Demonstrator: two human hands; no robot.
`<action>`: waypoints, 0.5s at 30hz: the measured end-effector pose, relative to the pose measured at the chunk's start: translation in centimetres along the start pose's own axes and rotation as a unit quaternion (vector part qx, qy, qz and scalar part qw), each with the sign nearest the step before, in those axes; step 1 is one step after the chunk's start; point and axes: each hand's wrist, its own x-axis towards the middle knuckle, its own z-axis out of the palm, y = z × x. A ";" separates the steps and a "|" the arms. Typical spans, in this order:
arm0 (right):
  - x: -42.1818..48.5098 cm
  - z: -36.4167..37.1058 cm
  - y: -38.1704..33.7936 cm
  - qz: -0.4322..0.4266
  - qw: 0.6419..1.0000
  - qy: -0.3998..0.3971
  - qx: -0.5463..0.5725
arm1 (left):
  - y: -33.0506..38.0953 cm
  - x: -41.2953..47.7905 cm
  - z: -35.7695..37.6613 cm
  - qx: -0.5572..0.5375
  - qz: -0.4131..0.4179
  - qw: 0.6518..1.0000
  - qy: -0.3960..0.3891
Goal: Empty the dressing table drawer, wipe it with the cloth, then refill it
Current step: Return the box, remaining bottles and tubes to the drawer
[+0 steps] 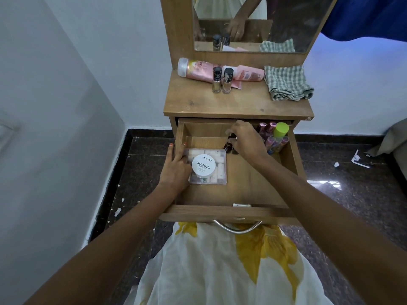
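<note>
The wooden drawer (246, 186) is pulled out below the table top (237, 104). My left hand (176, 170) rests on the left edge of a clear plastic box (220, 172) that carries a white nail polish remover tub (203, 165). My right hand (246, 139) is closed around dark nail polish bottles (229, 146) near the drawer's back. Several pink bottles (267, 128) and a bottle with a green cap (280, 129) stand in the back right corner. The checked cloth (286, 82) lies folded on the table top at the right.
Two pink bottles (198, 70) lie on the table top beside two upright gold nail polish bottles (222, 81). A mirror (253, 23) rises behind them. A white wall is at the left, dark stone floor (352, 183) at the right. The drawer's metal handle (237, 227) is near my dress.
</note>
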 end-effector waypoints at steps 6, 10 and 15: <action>1.0 0.8 0.2 -0.008 0.997 -0.033 -0.075 | 0.0 0.1 0.0 -0.002 0.005 1.000 -0.004; 1.2 1.0 0.4 -0.006 0.996 -0.037 -0.077 | 0.0 0.1 0.1 0.003 0.007 1.000 -0.004; 1.5 1.0 0.5 -0.002 0.997 -0.059 -0.057 | 0.0 0.1 0.1 0.013 0.011 1.000 -0.002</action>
